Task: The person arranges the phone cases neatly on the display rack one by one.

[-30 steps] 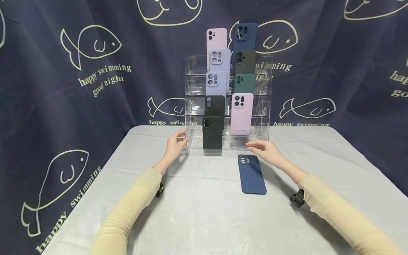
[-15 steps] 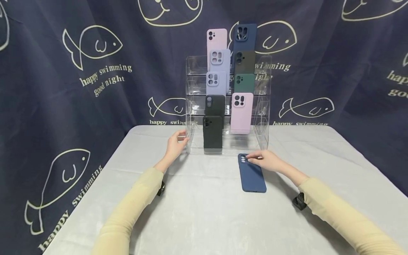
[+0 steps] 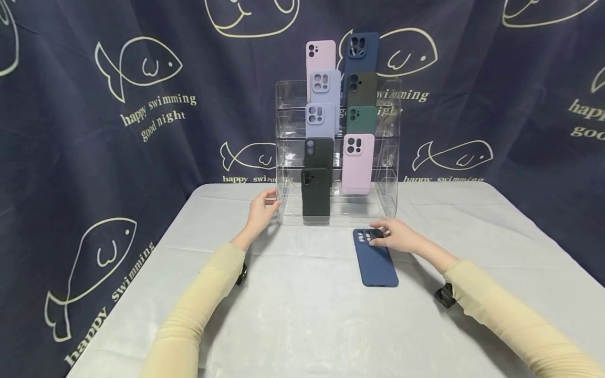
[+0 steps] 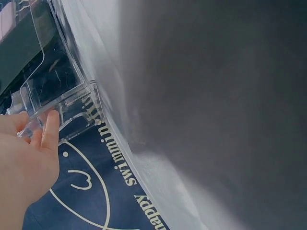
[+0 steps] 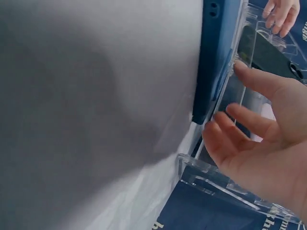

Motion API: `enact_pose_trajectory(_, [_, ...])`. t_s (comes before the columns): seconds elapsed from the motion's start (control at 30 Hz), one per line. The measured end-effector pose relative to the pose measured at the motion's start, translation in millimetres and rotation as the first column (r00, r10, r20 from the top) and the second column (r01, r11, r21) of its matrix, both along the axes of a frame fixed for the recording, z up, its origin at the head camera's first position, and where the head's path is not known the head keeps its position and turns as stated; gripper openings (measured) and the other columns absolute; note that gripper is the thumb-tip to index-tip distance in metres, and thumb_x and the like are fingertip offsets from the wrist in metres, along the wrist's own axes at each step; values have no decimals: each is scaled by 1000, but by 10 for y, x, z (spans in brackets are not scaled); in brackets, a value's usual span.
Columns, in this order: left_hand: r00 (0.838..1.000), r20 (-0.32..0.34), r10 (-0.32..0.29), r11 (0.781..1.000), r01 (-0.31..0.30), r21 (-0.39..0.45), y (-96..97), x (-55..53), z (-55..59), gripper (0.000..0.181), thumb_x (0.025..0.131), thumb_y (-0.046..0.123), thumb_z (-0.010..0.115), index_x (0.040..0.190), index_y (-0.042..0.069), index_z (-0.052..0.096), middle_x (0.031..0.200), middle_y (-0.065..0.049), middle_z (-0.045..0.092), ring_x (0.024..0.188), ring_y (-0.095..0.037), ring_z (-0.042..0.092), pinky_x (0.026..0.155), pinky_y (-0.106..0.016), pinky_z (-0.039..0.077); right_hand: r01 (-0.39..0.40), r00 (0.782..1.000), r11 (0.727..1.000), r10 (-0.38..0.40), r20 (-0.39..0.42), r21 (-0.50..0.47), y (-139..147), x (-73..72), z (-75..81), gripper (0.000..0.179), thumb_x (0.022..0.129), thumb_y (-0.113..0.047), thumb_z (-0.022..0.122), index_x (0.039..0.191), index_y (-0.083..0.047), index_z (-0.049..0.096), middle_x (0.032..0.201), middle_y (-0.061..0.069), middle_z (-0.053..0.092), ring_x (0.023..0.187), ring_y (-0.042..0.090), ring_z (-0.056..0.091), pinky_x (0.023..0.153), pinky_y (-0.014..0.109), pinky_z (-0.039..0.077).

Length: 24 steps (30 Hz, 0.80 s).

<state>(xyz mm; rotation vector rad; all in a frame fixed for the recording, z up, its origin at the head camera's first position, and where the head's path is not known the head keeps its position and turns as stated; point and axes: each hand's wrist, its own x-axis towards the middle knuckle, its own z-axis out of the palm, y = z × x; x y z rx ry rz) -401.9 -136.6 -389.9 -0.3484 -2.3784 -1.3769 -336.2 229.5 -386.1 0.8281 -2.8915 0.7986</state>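
Note:
In the head view a dark blue phone case (image 3: 376, 265) lies flat on the table, camera cutouts toward the clear acrylic display stand (image 3: 352, 216). My right hand (image 3: 398, 235) hovers over its upper right corner. Its thumb and fingers (image 5: 215, 143) are spread apart in the right wrist view, with nothing gripped. At the stand's left side, my left hand (image 3: 261, 212) holds the clear side panel; in the left wrist view the thumb and fingers (image 4: 51, 130) lie on either side of its edge. A black phone case (image 3: 315, 194) stands in the lowest tier on the left.
Higher on the stand are a pink phone case (image 3: 357, 168), a green case (image 3: 363, 119), another black case (image 3: 319, 152) and several lilac, pink and dark ones. A fish-patterned navy curtain (image 3: 142, 173) hangs behind the white-covered table (image 3: 302, 315).
My right hand came down and toward me from the stand's front edge to the blue phone case, touched its cutouts, then shifted slightly right with fingers parting. My left hand stays at the stand.

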Motion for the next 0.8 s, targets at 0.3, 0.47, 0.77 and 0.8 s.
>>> enact_pose_trajectory(0.3, [1000, -2, -10, 1000, 10, 6, -15, 14, 4, 38, 89, 6, 62, 125, -2, 52, 119, -20, 60, 105, -33, 62, 86, -34, 57, 87, 990, 993, -94, 103, 75, 71, -10, -33, 79, 76, -35, 77, 128, 16, 46, 118, 34, 46, 97, 39, 53, 88, 53, 47])
enact_pose_trajectory(0.47, [1000, 1, -20, 1000, 20, 9, -16, 12, 8, 39, 89, 6, 62, 126, -2, 52, 120, -20, 60, 106, -33, 62, 84, -32, 58, 124, 978, 984, -143, 150, 131, 79, -16, -26, 82, 76, -41, 76, 129, 14, 46, 117, 31, 44, 103, 40, 48, 90, 54, 45])
enact_pose_trajectory(0.77, [1000, 5, -20, 1000, 20, 3, -22, 4, 10, 39, 89, 8, 62, 126, -1, 52, 120, -19, 60, 105, -32, 62, 84, -32, 58, 197, 958, 980, -193, 213, 2, 68, -29, -23, 73, 71, -26, 81, 116, 19, 46, 96, 22, 52, 88, 29, 50, 79, 40, 48])
enact_pose_trajectory(0.8, [1000, 8, -21, 1000, 21, 3, -23, 5, 7, 39, 89, 8, 62, 126, -1, 52, 119, -19, 60, 105, -32, 62, 84, -32, 58, 204, 956, 979, -195, 220, -21, 70, -27, -20, 71, 71, -24, 81, 115, 19, 46, 94, 19, 52, 87, 28, 50, 77, 37, 48])
